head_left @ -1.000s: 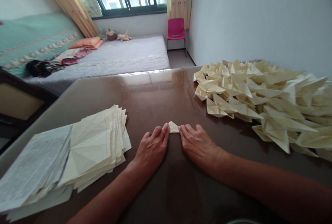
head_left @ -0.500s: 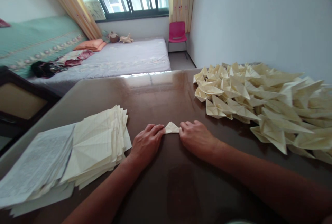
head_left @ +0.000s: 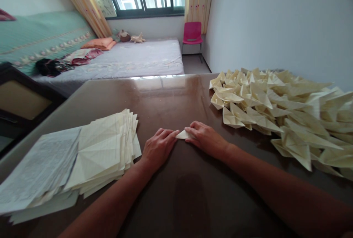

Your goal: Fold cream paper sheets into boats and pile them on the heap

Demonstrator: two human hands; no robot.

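Observation:
A small piece of folded paper (head_left: 182,134), cream and roughly triangular, lies on the brown table (head_left: 165,102) between my hands. My left hand (head_left: 159,146) pinches its left corner with the fingertips. Over its right part sits my right hand (head_left: 207,138), thumb and fingers closed on the paper and hiding that side. To the left is a stack of creased cream sheets (head_left: 100,149), overlapping a stack of grey printed sheets (head_left: 41,168). A large heap of folded paper boats (head_left: 270,102) covers the table's right side.
Beyond the table stands a bed (head_left: 143,57) with an orange pillow (head_left: 99,43) and soft toys. A pink chair (head_left: 192,34) is by the far wall. At the left edge is a dark wooden chair back (head_left: 24,102).
My right hand has slid left over the folded paper and now covers its right part. My left hand stays at the left corner. The camera view has shifted slightly.

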